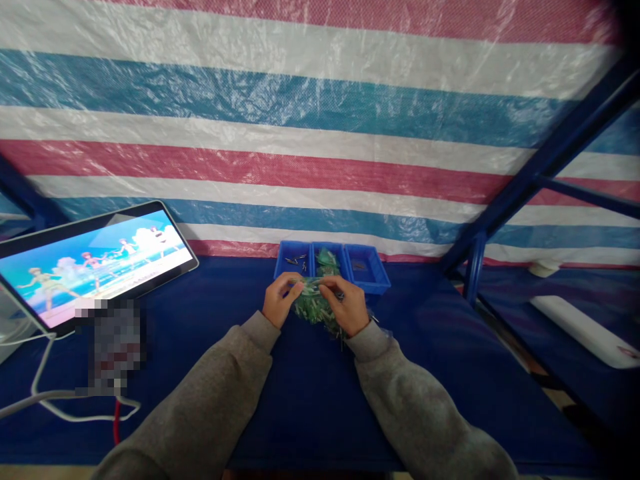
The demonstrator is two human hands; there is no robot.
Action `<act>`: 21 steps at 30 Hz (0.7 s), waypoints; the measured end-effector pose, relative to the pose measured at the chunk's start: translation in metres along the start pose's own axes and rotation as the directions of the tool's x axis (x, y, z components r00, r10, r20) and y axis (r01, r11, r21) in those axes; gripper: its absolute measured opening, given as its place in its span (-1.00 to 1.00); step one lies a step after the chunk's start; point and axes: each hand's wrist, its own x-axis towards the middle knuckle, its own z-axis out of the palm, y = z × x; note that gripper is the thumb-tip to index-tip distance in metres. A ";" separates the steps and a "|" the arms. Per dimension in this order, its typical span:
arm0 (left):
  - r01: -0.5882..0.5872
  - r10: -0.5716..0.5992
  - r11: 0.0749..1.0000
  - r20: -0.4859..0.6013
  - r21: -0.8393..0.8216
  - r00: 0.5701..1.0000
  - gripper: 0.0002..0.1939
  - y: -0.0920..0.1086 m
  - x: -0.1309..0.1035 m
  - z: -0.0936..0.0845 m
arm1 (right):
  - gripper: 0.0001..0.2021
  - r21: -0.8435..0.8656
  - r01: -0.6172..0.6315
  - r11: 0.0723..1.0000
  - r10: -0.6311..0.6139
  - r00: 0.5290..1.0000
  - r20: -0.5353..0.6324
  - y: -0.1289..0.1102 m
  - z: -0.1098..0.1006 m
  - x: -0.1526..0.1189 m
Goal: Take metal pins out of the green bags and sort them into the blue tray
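Note:
Both of my hands pinch what looks like a small clear plastic bag [311,285], stretched between the fingertips. My left hand [281,298] grips its left edge with thumb and index finger, and my right hand [346,305] closes on the right edge. Below them on the blue table lies a heap of green-tinted small plastic bags [311,311], partly hidden by my right hand. Just beyond stand blue bins: the left bin [283,248] holds several small metal pieces, the middle one has greenish plastic bags [327,260], and a small flat item lies in the right bin [373,272].
A tablet [100,263] showing a video leans at the left, with white cables [43,373] and a blurred-out object [117,347] before it. A striped plastic sheet [300,167] hangs behind the table [210,320]. At the right are a blue metal frame [475,267] and a white long object [583,330].

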 end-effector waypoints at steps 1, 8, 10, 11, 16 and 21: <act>0.020 -0.020 1.000 0.010 -0.008 1.000 -0.66 0.001 0.000 0.000 | -0.82 0.018 -0.019 1.000 0.019 1.000 0.010 -0.001 0.000 -0.001; 0.123 -0.127 0.977 -0.010 -0.172 0.992 -0.69 0.002 0.001 0.003 | -0.75 0.011 0.121 0.993 -0.122 0.991 0.055 -0.005 -0.004 0.001; 0.107 -0.111 0.987 -0.025 -0.121 0.993 -0.71 0.002 0.002 0.003 | -0.79 0.017 0.169 0.985 -0.170 0.985 0.035 -0.004 -0.003 0.002; 0.093 -0.095 0.992 -0.022 -0.089 0.995 -0.69 0.003 0.003 0.002 | -0.82 0.014 0.173 0.985 -0.174 0.985 0.024 -0.003 -0.003 0.002; -0.023 0.024 1.000 0.075 -0.013 0.997 -0.63 0.002 0.001 0.000 | -0.84 -0.035 0.037 0.999 -0.039 0.998 -0.051 0.002 -0.001 0.001; 0.111 -0.106 0.992 0.075 -0.066 0.992 -0.71 0.003 -0.002 0.003 | -0.73 0.033 -0.059 0.998 0.061 0.997 -0.047 -0.001 -0.004 -0.001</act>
